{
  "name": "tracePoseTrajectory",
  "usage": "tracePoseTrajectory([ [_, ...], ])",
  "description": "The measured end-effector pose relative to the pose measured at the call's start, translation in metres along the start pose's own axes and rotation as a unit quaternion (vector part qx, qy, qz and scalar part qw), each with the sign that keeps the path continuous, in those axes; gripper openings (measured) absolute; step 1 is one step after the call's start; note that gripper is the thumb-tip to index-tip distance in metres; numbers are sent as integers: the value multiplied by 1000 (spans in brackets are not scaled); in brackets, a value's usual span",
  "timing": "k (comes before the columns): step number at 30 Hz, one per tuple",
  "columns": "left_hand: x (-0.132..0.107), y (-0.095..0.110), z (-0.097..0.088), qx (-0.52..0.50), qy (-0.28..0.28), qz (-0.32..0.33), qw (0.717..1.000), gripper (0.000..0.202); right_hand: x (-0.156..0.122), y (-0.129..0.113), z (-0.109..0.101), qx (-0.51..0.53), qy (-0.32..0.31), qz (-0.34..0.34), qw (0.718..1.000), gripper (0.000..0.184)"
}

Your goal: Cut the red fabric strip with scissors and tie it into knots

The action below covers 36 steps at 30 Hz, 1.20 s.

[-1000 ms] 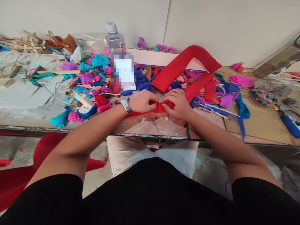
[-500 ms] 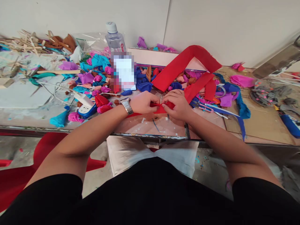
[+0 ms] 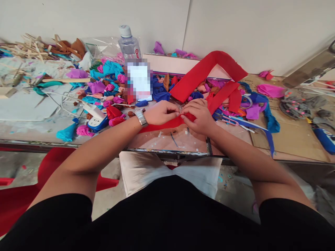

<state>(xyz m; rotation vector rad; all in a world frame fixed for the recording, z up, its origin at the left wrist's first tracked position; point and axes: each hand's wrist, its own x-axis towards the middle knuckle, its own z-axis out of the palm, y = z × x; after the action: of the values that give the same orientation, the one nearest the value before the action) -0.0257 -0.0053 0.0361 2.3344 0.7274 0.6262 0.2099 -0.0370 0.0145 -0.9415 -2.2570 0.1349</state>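
A long red fabric strip (image 3: 204,71) loops across the back of the table and runs down to my hands at the table's front middle. My left hand (image 3: 160,113), with a metal watch (image 3: 141,117) on its wrist, is closed and pinches the strip's near end. My right hand (image 3: 198,116) is closed on the same end, fingertips touching those of the left. A flat red piece (image 3: 159,125) trails left under my left hand. The part between my fingers is hidden.
Small fabric scraps and rolled fabric pieces in pink, purple, teal and blue lie behind my hands (image 3: 110,87). A water bottle (image 3: 128,42), a white power strip (image 3: 95,116), wooden sticks (image 3: 28,47), teal pliers (image 3: 44,85) and blue ribbon (image 3: 267,118) surround them. Cardboard (image 3: 288,136) lies right.
My fingers have worked slightly upward on the red strip's end, and the fingertips of both hands have drawn closer together. My arms stay in place.
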Motion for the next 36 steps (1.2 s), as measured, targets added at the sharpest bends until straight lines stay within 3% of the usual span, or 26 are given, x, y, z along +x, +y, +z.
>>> tracePoseTrajectory([
  [10,-1,-8,3,-16,11,-6,1000,27,-2,2,-1,3,3,-4,1000,30],
  [19,-5,-2,6,96,29,28,995,22,-2,3,4,42,-2,26,999,21],
  [26,-4,-4,4,105,8,20,994,22,-1,4,5,17,1,48,999,11],
  [36,-3,-7,1,90,-6,14,996,20,-3,2,2,14,-1,23,1000,18],
])
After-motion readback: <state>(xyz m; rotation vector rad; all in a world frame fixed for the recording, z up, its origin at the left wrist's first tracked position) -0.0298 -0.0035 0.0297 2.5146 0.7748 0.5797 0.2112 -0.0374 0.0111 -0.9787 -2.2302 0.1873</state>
